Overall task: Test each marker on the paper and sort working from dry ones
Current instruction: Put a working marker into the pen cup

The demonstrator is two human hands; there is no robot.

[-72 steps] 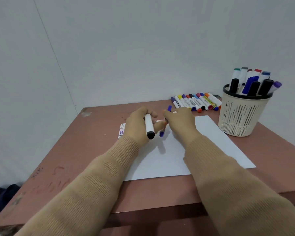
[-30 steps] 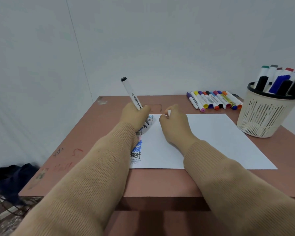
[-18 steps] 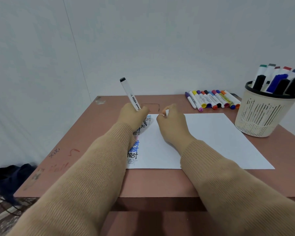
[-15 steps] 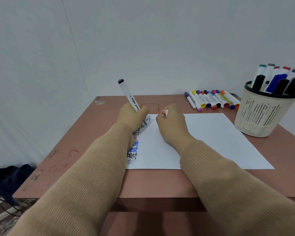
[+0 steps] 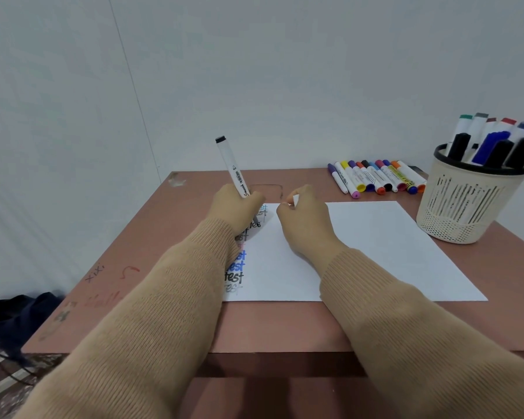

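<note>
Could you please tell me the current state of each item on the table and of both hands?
Left hand, grips the black marker.
Black marker, tilted, tip down at the paper.
Right hand, curled, pinches a small white thing.
Paper, flat, "test" written repeatedly down its left edge.
Row of markers, capped, lying side by side.
Basket, upright, holding standing markers.
</note>
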